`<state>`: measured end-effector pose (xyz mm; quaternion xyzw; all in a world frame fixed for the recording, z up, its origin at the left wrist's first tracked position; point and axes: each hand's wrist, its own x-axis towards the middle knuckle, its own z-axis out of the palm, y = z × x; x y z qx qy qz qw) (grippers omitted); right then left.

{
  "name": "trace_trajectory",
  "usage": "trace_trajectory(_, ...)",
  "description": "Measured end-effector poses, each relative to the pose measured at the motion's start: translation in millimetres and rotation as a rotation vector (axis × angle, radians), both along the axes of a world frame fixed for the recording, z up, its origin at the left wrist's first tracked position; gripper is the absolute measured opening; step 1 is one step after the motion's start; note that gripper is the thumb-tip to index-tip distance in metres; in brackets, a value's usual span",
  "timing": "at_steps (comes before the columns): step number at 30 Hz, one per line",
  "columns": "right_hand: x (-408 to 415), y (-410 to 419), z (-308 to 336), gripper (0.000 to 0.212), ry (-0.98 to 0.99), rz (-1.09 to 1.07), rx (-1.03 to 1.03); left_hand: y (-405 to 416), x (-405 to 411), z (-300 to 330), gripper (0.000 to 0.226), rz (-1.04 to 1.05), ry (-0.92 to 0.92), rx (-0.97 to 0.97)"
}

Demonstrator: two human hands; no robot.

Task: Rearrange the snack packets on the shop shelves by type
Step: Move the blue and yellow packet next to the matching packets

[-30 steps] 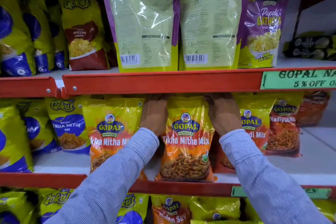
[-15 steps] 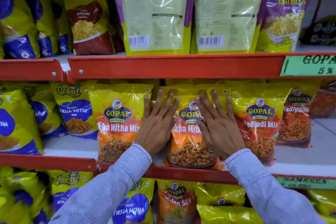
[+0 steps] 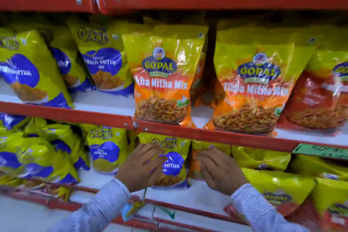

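- Both hands down at the lower shelf (image 3: 188,197): left hand (image 3: 140,168) fingers loosely curled on the blue Gokul Tikha Mitha packet (image 3: 170,164), not clamped.
- Right hand (image 3: 219,170) open, spread just beside it, holding nothing.
- Middle shelf (image 3: 216,134): two Gopal Tikha Mitha Mix packets (image 3: 162,84) upright side by side — looks sorted.
- Lower row still mixed; plenty left.

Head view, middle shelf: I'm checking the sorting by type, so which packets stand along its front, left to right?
Gokul Tikha Mitha packet at the left edge → second Gokul Tikha Mitha packet → Gopal Tikha Mitha Mix packet → second Gopal Tikha Mitha Mix packet → red Gopal packet.
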<state>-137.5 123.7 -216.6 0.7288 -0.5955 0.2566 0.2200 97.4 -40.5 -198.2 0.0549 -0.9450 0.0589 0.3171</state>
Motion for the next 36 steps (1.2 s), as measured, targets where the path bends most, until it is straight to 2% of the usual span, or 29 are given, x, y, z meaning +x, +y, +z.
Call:
trace_trajectory(1, 8.2, -8.0, -12.5, 0.022, -0.038, -0.063, 0.118, -5.1, 11.8, -16.0, 0.012, 0.044, -0.060, 0.105)
trace_trajectory(4, 24.1, -28.9, -46.4, 0.033, -0.323, -0.301, 0.573, -20.5, 35.5, -53.2, 0.018, 0.265, -0.177, 0.521)
trace_trajectory(6, 26.5, -44.9, -71.4, 0.035, -0.526, -0.376, 0.759, -35.5, 41.0, -78.1, 0.029, 0.379, -0.212, 0.780)
trace_trajectory(8, 25.2, -61.5, -89.2, 0.049, -0.690, -0.364, 0.826, -49.1, 34.7, -98.3, 0.049, 0.397, -0.296, 0.958)
trace_trajectory(10, 23.4, -76.6, -101.9, 0.071, -0.800, -0.349, 0.907, -59.1, 22.3, -112.8, 0.081, 0.317, -0.399, 1.071)
trace_trajectory(11, 22.6, -82.2, -106.7, 0.074, -0.870, -0.347, 0.926, -62.2, 16.3, -116.8, 0.093, 0.286, -0.414, 1.136)
trace_trajectory(13, 21.9, -85.7, -115.7, 0.068, -1.053, -0.318, 0.881, -67.2, 9.2, -126.3, 0.105, 0.276, -0.388, 1.273)
trace_trajectory(15, 25.2, -82.1, -120.0, 0.072, -1.160, -0.297, 0.767, -67.4, 8.5, -136.1, 0.103, 0.288, -0.319, 1.376)
trace_trajectory(19, 45.6, -61.8, -114.0, 0.073, -1.308, -0.350, 0.616, -55.2, 20.9, -137.1, 0.083, 0.256, -0.234, 1.378)
trace_trajectory(22, 59.6, -45.4, -87.1, 0.067, -1.286, -0.390, 0.540, -44.1, 30.9, -116.1, 0.091, 0.182, -0.115, 1.443)
trace_trajectory(25, 62.1, -28.4, -37.8, 0.061, -1.250, -0.314, 0.442, -34.9, 40.9, -69.5, 0.097, 0.121, 0.009, 1.313)
trace_trajectory(30, 66.1, -15.4, 72.4, 0.065, -1.126, -0.119, 0.291, -22.0, 55.5, 25.5, 0.065, -0.009, 0.220, 1.246)
trace_trajectory(36, 85.1, -21.4, 136.3, 0.067, -1.110, 0.017, 0.211, -24.8, 71.6, 85.3, 0.061, -0.062, 0.376, 1.176)
